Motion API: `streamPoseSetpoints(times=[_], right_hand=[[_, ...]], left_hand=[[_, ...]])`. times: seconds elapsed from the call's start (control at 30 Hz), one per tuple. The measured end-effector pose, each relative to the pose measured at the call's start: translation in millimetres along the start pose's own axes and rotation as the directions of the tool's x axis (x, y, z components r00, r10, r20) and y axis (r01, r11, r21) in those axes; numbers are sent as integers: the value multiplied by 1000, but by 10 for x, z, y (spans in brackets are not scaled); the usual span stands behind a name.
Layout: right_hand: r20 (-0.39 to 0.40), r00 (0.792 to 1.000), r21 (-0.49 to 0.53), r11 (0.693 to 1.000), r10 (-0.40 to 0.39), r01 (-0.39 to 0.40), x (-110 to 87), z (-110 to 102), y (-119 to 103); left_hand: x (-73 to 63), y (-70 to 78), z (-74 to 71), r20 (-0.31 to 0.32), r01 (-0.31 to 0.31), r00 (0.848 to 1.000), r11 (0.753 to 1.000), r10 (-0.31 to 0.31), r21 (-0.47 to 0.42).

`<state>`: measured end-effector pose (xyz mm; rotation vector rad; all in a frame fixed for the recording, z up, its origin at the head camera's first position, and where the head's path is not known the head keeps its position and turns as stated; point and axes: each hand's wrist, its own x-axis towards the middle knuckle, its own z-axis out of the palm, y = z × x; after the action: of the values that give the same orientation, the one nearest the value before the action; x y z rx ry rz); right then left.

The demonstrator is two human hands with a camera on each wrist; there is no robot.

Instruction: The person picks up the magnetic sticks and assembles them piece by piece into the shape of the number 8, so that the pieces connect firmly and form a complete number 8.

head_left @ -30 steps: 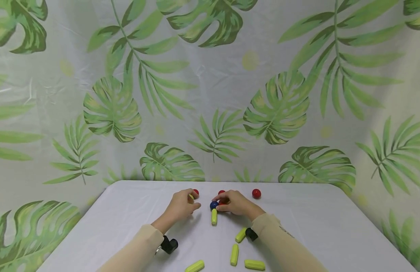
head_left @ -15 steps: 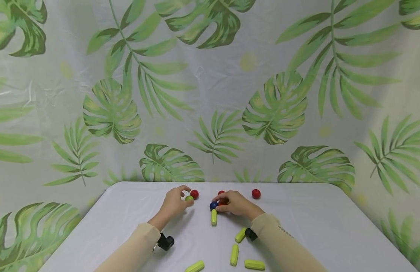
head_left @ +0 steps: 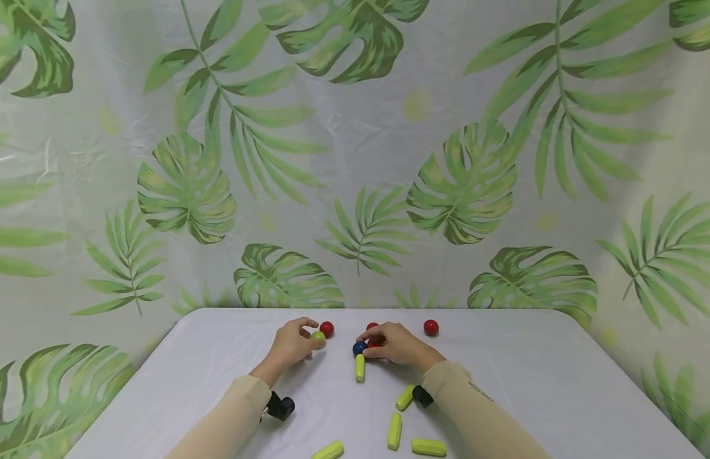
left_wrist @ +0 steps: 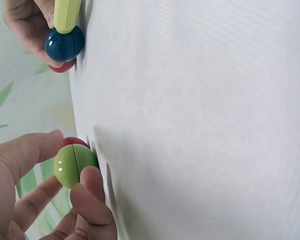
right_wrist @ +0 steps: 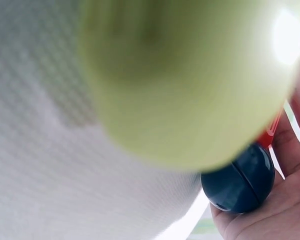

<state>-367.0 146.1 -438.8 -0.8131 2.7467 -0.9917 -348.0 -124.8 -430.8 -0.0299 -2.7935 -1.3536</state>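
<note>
My left hand (head_left: 291, 343) curls its thumb and fingers round a lime-green ball (head_left: 318, 338), which has a seam line in the left wrist view. A red ball (head_left: 326, 329) sits just behind it. My right hand (head_left: 396, 344) holds a dark blue ball (head_left: 360, 349) at its side, between thumb and finger. Against the blue ball's near side lies a yellow-green stick (head_left: 360, 368), touching it. A red piece (right_wrist: 271, 131) shows between the right hand and the blue ball, mostly hidden by the fingers.
More yellow-green sticks lie nearer on the white table (head_left: 177, 382): one stick (head_left: 405, 398) by the right wrist, another stick (head_left: 394, 431), and a stick (head_left: 428, 447) by the front. A red ball (head_left: 431, 327) stands far right, and another red ball (head_left: 372, 326) behind the right hand.
My left hand has drawn back a little to the left with the green ball, uncovering the red ball behind it, and its upper finger has come down closer. The right hand stays in place.
</note>
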Motion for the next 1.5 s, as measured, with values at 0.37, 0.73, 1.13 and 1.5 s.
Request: streamPoseSetpoints(times=[0.37, 0.73, 1.13, 1.5], right_hand=[[3, 1000, -4, 1000, -21, 21, -8, -4, -20], [-2, 1000, -20, 1000, -23, 23, -23, -10, -34], [-11, 1000, -21, 1000, 13, -14, -40, 4, -51], [-18, 999, -22, 999, 34, -34, -28, 12, -58]], left_hand=[[36, -48, 27, 17, 51, 999, 999, -51, -14], [74, -86, 55, -6, 61, 998, 997, -61, -46], [55, -102, 68, -17, 31, 999, 998, -32, -55], [-95, -99, 63, 29, 3, 1000, 996, 0, -92]])
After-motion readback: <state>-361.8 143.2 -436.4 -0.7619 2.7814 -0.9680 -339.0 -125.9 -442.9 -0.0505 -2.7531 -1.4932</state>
